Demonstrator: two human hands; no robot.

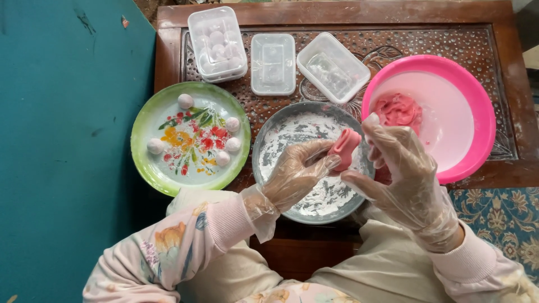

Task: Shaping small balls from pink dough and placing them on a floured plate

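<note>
Both my hands wear clear plastic gloves and hover over a grey metal plate (281, 140) dusted with white flour. My left hand (295, 174) pinches a small piece of pink dough (344, 147) between thumb and fingers. My right hand (401, 171) is beside it, fingers spread and curved, its fingertips close to the dough's right side. A pink bowl (477, 118) at the right holds a larger lump of pink dough (398, 109). A green floral plate (149, 120) at the left carries several small floured balls (185, 101).
Three clear plastic boxes stand at the back of the carved wooden table (505, 67): one lidded box (217, 44) with white balls, a flat lid (273, 63), an empty box (332, 67). A teal floor (67, 140) lies left, patterned carpet (499, 219) right.
</note>
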